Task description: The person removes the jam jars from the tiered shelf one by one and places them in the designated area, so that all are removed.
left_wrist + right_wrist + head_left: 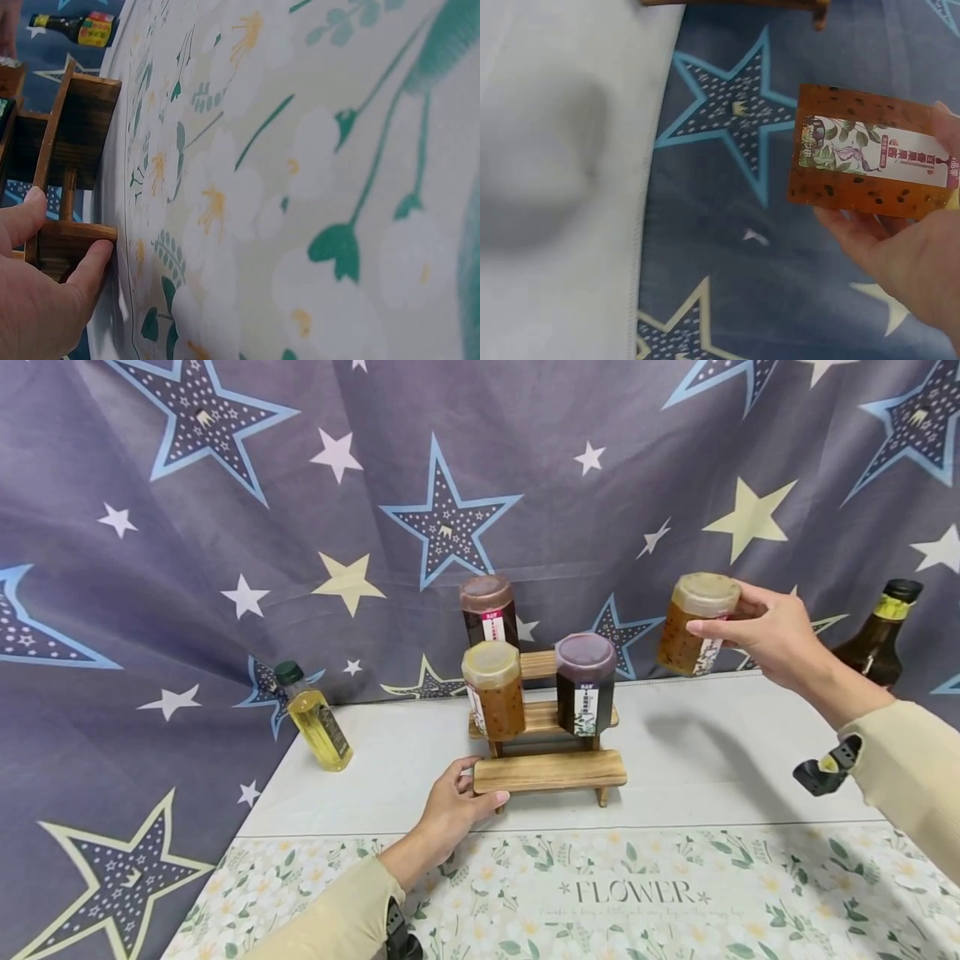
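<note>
My right hand [776, 631] grips an orange jar of jam with dark seeds [693, 627] up in the air, right of a stepped wooden rack [551, 770]. In the right wrist view the jar's label [881, 152] faces the camera. My left hand [453, 806] holds the left end of the rack's lowest step, thumb on its front, as the left wrist view of the rack [79, 229] also shows. On the middle step stand another orange jar [495, 693] and a dark purple jar [586, 685]. A dark reddish jar [489, 610] stands on the top step.
A bottle of yellow oil [321, 727] with a green cap stands at the left of the table. Behind my right wrist is a dark bottle [873, 643]. A star-patterned curtain [562, 543] hangs along the back. A flower-print mat [600, 860] covers the table's front.
</note>
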Tool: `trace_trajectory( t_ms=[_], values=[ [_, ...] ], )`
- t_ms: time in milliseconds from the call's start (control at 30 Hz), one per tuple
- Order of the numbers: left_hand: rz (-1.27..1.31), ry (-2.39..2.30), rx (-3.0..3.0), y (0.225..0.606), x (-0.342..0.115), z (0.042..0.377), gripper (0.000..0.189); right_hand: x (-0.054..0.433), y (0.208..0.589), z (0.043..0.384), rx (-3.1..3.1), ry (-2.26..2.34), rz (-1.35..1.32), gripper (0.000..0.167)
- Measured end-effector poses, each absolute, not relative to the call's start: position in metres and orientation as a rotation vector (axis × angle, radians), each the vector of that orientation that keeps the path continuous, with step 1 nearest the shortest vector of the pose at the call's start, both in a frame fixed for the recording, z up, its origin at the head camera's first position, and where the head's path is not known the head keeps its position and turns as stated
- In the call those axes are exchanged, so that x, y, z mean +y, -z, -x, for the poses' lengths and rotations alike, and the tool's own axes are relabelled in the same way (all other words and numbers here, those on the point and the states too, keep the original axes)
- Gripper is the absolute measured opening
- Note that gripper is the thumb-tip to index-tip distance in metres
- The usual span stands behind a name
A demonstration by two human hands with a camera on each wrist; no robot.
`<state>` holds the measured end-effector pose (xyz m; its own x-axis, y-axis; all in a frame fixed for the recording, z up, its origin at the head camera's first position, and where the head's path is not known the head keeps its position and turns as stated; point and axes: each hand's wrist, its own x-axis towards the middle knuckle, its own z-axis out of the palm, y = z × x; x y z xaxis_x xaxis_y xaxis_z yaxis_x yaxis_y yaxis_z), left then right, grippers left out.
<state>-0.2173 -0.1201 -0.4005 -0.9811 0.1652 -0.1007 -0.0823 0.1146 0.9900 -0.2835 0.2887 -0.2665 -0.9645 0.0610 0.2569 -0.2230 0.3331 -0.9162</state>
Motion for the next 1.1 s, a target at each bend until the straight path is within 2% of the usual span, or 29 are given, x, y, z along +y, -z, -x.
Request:
trace_trajectory(
  t_ms=[200,567,1100],
  values=[
    [-0.084,-1.990,2.182,0.400,-0.120,0.217,0.072,0.300,0.290,0.286,-2.335,-1.650,-0.139,0.068],
    [-0.106,-1.988,2.174,0.400,-0.120,0.217,0.074,0.313,0.345,0.289,-2.443,-1.592,-0.086,0.075],
    [-0.107,-1.976,2.187,0.401,-0.121,0.217,0.074,0.300,0.379,0.288,-2.537,-1.528,-0.080,0.087]
  ],
)
